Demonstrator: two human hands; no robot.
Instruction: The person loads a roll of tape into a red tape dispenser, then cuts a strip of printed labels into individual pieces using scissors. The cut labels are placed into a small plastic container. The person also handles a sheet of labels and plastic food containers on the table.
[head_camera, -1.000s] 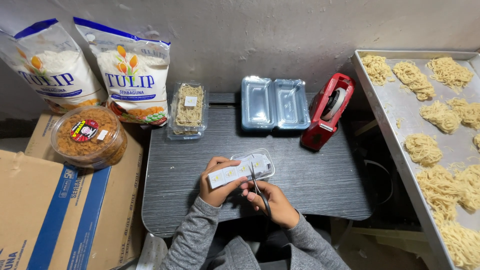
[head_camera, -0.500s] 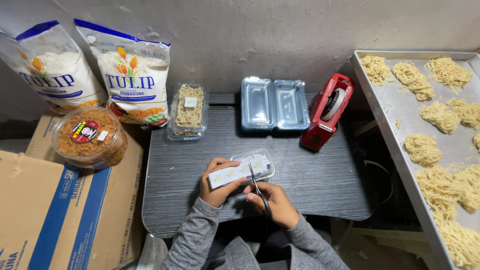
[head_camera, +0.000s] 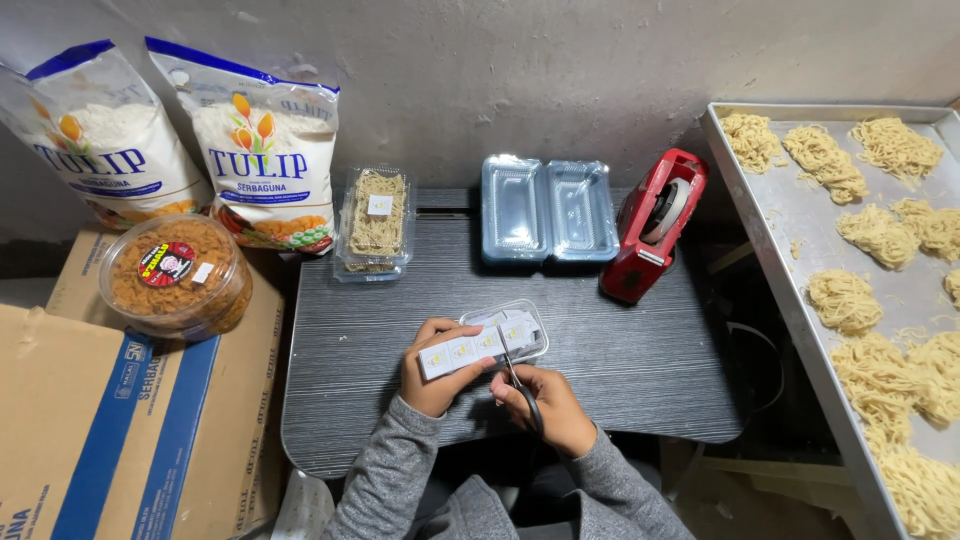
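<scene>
My left hand pinches a white strip of small printed labels above the near edge of the dark table. My right hand holds a pair of black-handled scissors, whose blades meet the right end of the strip. Just behind the strip sits a small clear plastic tub with cut labels in it.
At the back stand a closed clear pack of noodles, an open empty clear clamshell and a red tape dispenser. A metal tray of noodle nests lies to the right. Two flour bags, a round tub and cardboard boxes fill the left.
</scene>
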